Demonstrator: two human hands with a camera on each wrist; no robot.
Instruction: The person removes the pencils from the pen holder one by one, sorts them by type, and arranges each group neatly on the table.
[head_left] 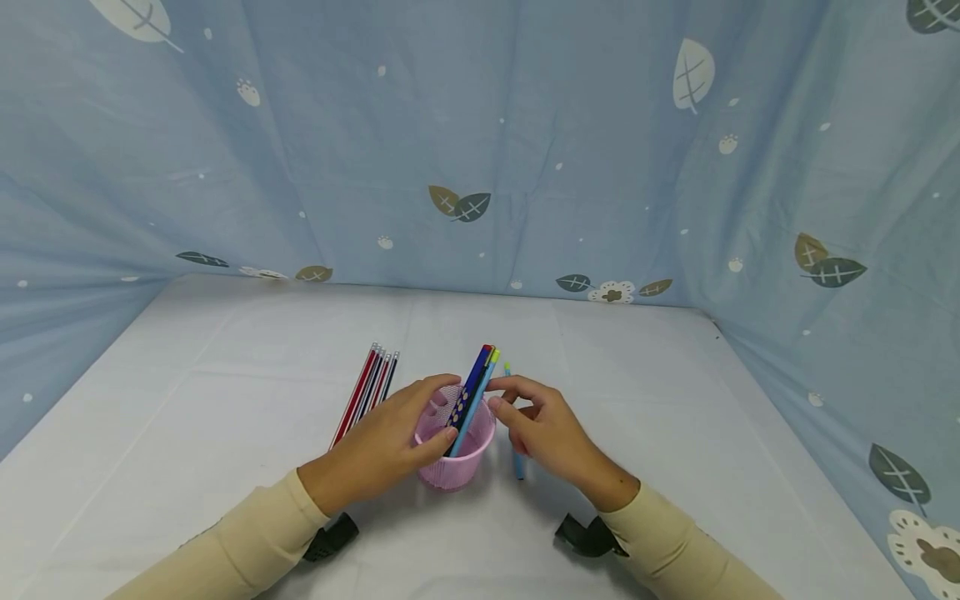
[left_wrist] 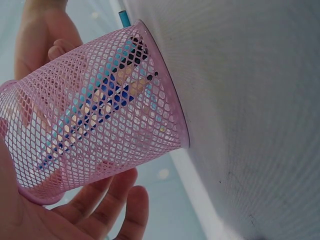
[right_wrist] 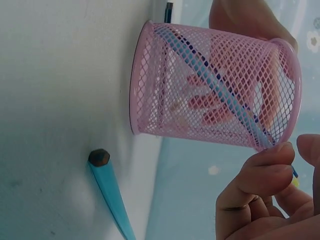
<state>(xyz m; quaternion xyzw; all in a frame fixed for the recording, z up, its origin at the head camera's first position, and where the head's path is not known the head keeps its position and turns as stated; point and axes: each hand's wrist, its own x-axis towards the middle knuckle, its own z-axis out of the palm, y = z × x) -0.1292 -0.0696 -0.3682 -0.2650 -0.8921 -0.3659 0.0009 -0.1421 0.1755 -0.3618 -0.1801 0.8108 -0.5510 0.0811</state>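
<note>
a curled grip on the pink mesh cup is held by the left hand; nothing is seen held by the right hand, its thumb and forefinger parted beside the rim. pencils are apparently being stood in the cup; for the loose light-blue pencil, a pinch would be called for. the cup is set roughly upright on the white table, with a spotted dark-blue pencil and a sky-blue pencil leaned inside.
</note>
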